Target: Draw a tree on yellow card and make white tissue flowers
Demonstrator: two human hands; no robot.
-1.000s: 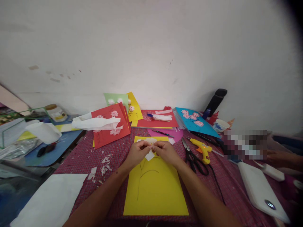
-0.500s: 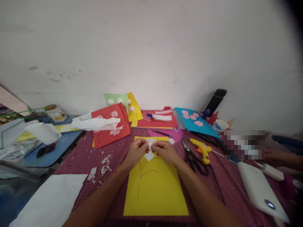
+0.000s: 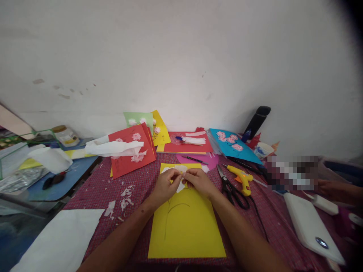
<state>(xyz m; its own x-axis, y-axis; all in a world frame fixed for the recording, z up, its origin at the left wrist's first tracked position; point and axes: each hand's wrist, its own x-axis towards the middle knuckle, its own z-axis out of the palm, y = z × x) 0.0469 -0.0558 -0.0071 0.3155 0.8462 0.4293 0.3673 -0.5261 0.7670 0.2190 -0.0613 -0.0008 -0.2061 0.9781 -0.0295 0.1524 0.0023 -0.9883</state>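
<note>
My left hand (image 3: pixel 169 184) and my right hand (image 3: pixel 197 181) meet over the upper part of a yellow sheet of paper (image 3: pixel 187 234). Both are closed, with thumbs and fingertips pinching a small piece of white tissue paper (image 3: pixel 180 186). Fingers cover most of the tissue; a flat corner shows below them. Thin dark curved pencil or pen lines (image 3: pixel 178 205) run across the yellow sheet under my hands. More white tissue (image 3: pixel 180 167) lies at the sheet's top edge, partly hidden behind my fingers.
Black scissors (image 3: pixel 231 189) and a yellow glue gun (image 3: pixel 241 177) with a cord lie to the right. A white power bank (image 3: pixel 309 226) is farther right, near another person's hand (image 3: pixel 334 187). Left are paper scraps (image 3: pixel 126 198), a white sheet (image 3: pixel 62 238) and red flower cards (image 3: pixel 127 162).
My left hand has turned and its fingers have closed in against my right fingertips. Less of the white tissue shows between them now. The yellow sheet stays put.
</note>
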